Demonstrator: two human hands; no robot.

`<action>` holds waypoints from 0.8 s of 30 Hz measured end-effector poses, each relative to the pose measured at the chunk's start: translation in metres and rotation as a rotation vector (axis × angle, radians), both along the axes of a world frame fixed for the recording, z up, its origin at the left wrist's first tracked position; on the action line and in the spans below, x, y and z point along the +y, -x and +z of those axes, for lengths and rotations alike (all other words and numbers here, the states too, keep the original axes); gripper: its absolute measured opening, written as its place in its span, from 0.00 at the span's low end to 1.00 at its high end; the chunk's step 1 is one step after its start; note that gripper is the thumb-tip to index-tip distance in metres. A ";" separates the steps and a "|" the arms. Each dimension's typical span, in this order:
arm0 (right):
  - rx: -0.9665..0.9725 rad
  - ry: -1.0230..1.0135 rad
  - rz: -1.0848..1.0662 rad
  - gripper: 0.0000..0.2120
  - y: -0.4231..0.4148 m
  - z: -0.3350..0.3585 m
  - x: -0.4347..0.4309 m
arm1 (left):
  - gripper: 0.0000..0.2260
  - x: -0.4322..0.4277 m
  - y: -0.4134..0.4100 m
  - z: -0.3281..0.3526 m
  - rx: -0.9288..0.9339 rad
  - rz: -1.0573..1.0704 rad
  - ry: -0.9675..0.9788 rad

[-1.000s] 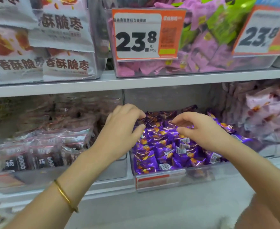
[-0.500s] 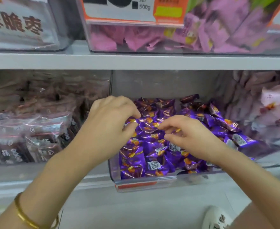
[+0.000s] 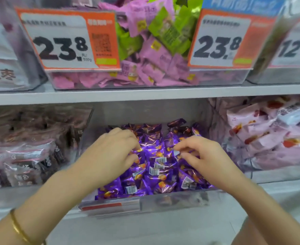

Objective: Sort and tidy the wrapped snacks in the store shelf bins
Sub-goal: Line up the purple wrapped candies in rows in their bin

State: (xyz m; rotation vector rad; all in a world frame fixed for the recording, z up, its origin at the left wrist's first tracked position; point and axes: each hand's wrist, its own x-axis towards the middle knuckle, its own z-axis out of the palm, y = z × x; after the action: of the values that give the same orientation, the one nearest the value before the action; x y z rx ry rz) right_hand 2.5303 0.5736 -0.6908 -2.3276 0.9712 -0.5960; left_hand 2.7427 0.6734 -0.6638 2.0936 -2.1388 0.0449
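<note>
Purple wrapped snacks (image 3: 156,167) with orange prints and white barcodes fill a clear bin (image 3: 174,200) at the middle of the lower shelf. Both my hands are inside this bin, on top of the pile. My left hand (image 3: 114,154) lies over the left part, with curled fingertips and thumb closing on a purple snack. My right hand (image 3: 205,158) is over the right part, its index finger and thumb pinching a wrapper near the pile's middle. The snacks under my palms are hidden.
To the left is a bin of dark bagged snacks (image 3: 27,156), to the right a bin of pale pink packs (image 3: 269,135). On the shelf (image 3: 145,93) above, a clear bin holds pink and green snacks (image 3: 151,55) behind orange price tags (image 3: 69,39).
My hands have drawn slightly apart over the purple pile, and their fingers have curled onto wrappers. The view has tilted up, showing the upper bins and price tags again.
</note>
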 end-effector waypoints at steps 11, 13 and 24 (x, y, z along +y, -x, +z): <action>0.267 0.105 0.033 0.13 -0.010 0.023 -0.013 | 0.17 -0.021 -0.018 -0.018 0.099 0.041 -0.090; 0.334 0.108 0.104 0.12 -0.022 0.026 -0.013 | 0.16 -0.021 -0.019 -0.021 0.123 0.035 -0.097; 0.407 0.067 0.406 0.09 -0.097 -0.015 0.005 | 0.05 0.001 -0.034 -0.005 -0.243 -0.159 0.215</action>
State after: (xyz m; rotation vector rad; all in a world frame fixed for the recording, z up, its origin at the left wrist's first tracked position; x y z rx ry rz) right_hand 2.6271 0.5781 -0.7054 -2.6613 0.6142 0.0111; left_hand 2.7768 0.6744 -0.6689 1.8743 -2.3067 0.5120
